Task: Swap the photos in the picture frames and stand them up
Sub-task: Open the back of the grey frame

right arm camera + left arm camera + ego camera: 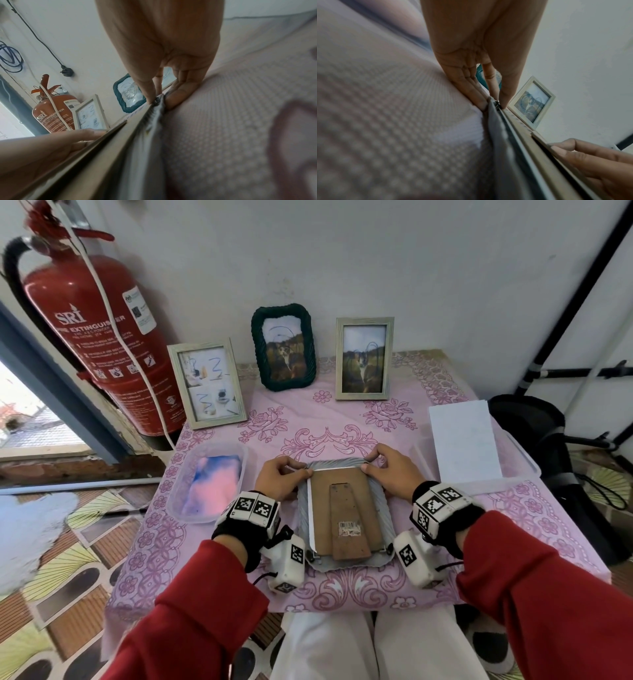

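A grey ribbed picture frame (303,520) lies face down on the pink tablecloth close to me, its brown backing board (346,508) and folded stand facing up. A white photo edge (310,508) shows along the board's left and far sides. My left hand (301,469) pinches the frame's far left corner, thumb on the back and fingers (471,92) round the rim (498,128). At the far right corner my right hand (371,462) pinches it the same way, thumb (145,92) by a small metal clip. Three frames stand at the wall: silver (206,383), dark green (283,347), silver (364,358).
A clear tub (178,474) with a pink and blue cloth sits left of the frame. Another tub (524,463) at the right holds a white sheet (464,440). A red fire extinguisher (99,337) stands beyond the table's left edge, and black gear (534,422) beyond its right.
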Demonstrator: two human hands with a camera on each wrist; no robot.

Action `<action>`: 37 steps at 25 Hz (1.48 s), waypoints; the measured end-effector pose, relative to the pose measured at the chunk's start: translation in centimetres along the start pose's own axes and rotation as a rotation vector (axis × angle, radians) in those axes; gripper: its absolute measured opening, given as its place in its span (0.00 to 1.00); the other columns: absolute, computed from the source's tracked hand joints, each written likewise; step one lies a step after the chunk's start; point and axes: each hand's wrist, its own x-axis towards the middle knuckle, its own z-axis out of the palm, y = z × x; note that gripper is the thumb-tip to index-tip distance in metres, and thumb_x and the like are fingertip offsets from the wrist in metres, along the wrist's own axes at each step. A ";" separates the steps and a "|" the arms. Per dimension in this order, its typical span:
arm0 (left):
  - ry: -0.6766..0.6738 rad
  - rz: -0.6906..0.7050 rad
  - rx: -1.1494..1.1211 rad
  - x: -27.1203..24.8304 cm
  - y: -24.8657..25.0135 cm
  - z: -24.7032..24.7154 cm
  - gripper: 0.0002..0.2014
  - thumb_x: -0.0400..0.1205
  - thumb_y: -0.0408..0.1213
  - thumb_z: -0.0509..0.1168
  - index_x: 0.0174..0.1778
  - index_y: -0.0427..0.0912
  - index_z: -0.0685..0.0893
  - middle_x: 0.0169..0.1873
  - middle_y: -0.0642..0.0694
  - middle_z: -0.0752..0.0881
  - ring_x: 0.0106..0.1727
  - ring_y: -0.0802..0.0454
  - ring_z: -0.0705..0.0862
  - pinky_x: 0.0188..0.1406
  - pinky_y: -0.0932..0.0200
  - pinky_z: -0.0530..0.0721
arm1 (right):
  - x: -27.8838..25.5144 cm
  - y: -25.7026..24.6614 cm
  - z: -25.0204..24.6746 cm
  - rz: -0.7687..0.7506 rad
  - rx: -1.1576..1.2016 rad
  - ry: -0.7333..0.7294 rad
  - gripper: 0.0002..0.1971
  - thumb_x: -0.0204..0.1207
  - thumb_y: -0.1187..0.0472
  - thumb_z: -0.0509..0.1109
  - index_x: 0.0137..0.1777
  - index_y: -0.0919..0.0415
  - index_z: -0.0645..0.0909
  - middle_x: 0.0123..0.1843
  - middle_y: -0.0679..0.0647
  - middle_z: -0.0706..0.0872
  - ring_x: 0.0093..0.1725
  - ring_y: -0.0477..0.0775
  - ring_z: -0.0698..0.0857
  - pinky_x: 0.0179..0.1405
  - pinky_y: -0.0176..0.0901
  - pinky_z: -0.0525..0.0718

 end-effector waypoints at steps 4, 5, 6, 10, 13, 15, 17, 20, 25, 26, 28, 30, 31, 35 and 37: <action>-0.008 0.024 -0.036 -0.2 -0.1 0.0 0.03 0.75 0.32 0.73 0.41 0.40 0.84 0.26 0.44 0.79 0.15 0.65 0.76 0.15 0.70 0.79 | -0.2 0.0 -0.1 -0.009 0.038 0.006 0.05 0.76 0.57 0.69 0.48 0.57 0.78 0.39 0.50 0.82 0.43 0.55 0.80 0.44 0.42 0.75; -0.010 0.032 -0.034 -0.2 -0.2 -0.1 0.04 0.76 0.32 0.72 0.44 0.38 0.85 0.26 0.43 0.80 0.16 0.65 0.77 0.16 0.69 0.80 | -0.3 0.0 -0.1 -0.014 0.051 0.011 0.05 0.76 0.58 0.69 0.48 0.58 0.79 0.35 0.47 0.80 0.39 0.53 0.79 0.40 0.40 0.75; -0.012 0.042 -0.030 -0.3 -0.2 -0.1 0.05 0.76 0.31 0.71 0.46 0.35 0.85 0.27 0.43 0.80 0.16 0.65 0.77 0.16 0.69 0.80 | -0.3 0.0 -0.1 -0.018 0.059 0.019 0.05 0.77 0.59 0.69 0.49 0.59 0.80 0.32 0.45 0.77 0.35 0.51 0.77 0.34 0.38 0.74; -0.028 0.061 -0.061 -0.6 -0.1 -0.2 0.10 0.78 0.26 0.68 0.53 0.25 0.83 0.27 0.42 0.79 0.15 0.64 0.77 0.16 0.70 0.80 | -0.3 -0.1 -0.2 -0.036 0.088 0.014 0.03 0.77 0.62 0.69 0.48 0.59 0.80 0.30 0.44 0.76 0.31 0.46 0.77 0.27 0.36 0.76; -0.052 0.048 -0.086 -0.9 0.1 -0.3 0.12 0.79 0.25 0.66 0.57 0.23 0.81 0.27 0.43 0.79 0.16 0.64 0.77 0.17 0.71 0.81 | -0.4 -0.2 -0.3 -0.028 0.115 0.000 0.01 0.78 0.63 0.67 0.48 0.58 0.79 0.31 0.45 0.76 0.32 0.50 0.79 0.29 0.37 0.79; -0.068 0.032 -0.115 -1.2 0.2 -0.4 0.14 0.81 0.24 0.63 0.61 0.22 0.79 0.23 0.46 0.81 0.16 0.65 0.77 0.19 0.72 0.82 | -0.7 -0.4 -0.4 -0.022 0.072 -0.027 0.06 0.79 0.63 0.66 0.55 0.61 0.79 0.33 0.45 0.76 0.39 0.54 0.79 0.36 0.39 0.77; -0.084 0.009 -0.137 -1.5 0.4 -0.4 0.15 0.82 0.23 0.59 0.65 0.23 0.77 0.20 0.48 0.80 0.16 0.66 0.77 0.21 0.73 0.82 | -1.1 -0.9 -0.6 -0.007 0.016 -0.104 0.13 0.81 0.64 0.64 0.64 0.64 0.75 0.37 0.48 0.76 0.46 0.52 0.76 0.45 0.38 0.72; -0.125 -0.031 -0.152 -2.5 0.8 -0.7 0.18 0.83 0.20 0.54 0.71 0.25 0.72 0.33 0.47 0.78 0.21 0.66 0.79 0.28 0.75 0.83 | -2.6 -1.4 -1.6 0.031 0.056 -0.248 0.24 0.81 0.67 0.62 0.76 0.62 0.65 0.53 0.56 0.72 0.54 0.51 0.72 0.55 0.39 0.70; -0.176 0.036 -0.076 -6.1 0.8 -1.3 0.22 0.80 0.21 0.63 0.71 0.31 0.73 0.58 0.40 0.82 0.58 0.50 0.81 0.58 0.63 0.82 | -6.6 -1.0 -2.7 0.000 0.221 -0.331 0.27 0.78 0.76 0.63 0.76 0.62 0.65 0.70 0.60 0.70 0.67 0.51 0.74 0.67 0.36 0.73; -0.118 0.101 0.076 -7.0 0.6 -0.9 0.20 0.79 0.26 0.65 0.68 0.34 0.77 0.61 0.39 0.81 0.62 0.48 0.80 0.65 0.57 0.78 | -7.0 -0.9 -2.7 -0.018 0.220 -0.336 0.27 0.78 0.75 0.64 0.76 0.63 0.66 0.73 0.61 0.68 0.72 0.53 0.71 0.72 0.39 0.70; 0.025 0.220 0.345 -8.8 0.3 0.2 0.14 0.79 0.34 0.67 0.60 0.41 0.84 0.61 0.40 0.78 0.65 0.46 0.76 0.69 0.55 0.72 | -7.7 -0.8 -2.6 -0.035 0.228 -0.356 0.28 0.77 0.74 0.66 0.76 0.62 0.65 0.75 0.61 0.65 0.76 0.54 0.67 0.77 0.41 0.65; 0.095 0.265 0.553 -10.3 0.4 1.4 0.13 0.79 0.45 0.66 0.57 0.46 0.85 0.62 0.44 0.75 0.67 0.46 0.71 0.67 0.55 0.68 | -8.1 -0.7 -2.5 -0.034 0.237 -0.368 0.29 0.77 0.73 0.66 0.77 0.61 0.65 0.76 0.59 0.63 0.78 0.54 0.66 0.78 0.39 0.62; 0.108 0.252 0.628 -10.9 0.4 1.9 0.15 0.79 0.51 0.65 0.56 0.48 0.85 0.63 0.45 0.75 0.68 0.47 0.69 0.66 0.54 0.66 | -8.3 -0.7 -2.5 -0.038 0.236 -0.369 0.29 0.77 0.73 0.66 0.77 0.61 0.65 0.76 0.58 0.63 0.78 0.53 0.66 0.78 0.38 0.62; 0.107 0.198 0.643 -12.2 0.2 3.4 0.26 0.73 0.62 0.66 0.60 0.48 0.85 0.69 0.45 0.72 0.73 0.48 0.61 0.64 0.53 0.58 | -8.8 -0.3 -2.3 -0.073 0.244 -0.328 0.29 0.76 0.74 0.67 0.76 0.64 0.66 0.76 0.59 0.65 0.78 0.51 0.66 0.81 0.40 0.59; 0.112 0.211 0.616 -12.6 0.1 4.0 0.29 0.70 0.64 0.68 0.59 0.48 0.85 0.72 0.45 0.70 0.75 0.49 0.57 0.63 0.55 0.54 | -9.0 -0.2 -2.1 -0.083 0.247 -0.301 0.28 0.75 0.73 0.68 0.76 0.66 0.66 0.75 0.60 0.65 0.78 0.52 0.67 0.81 0.42 0.59</action>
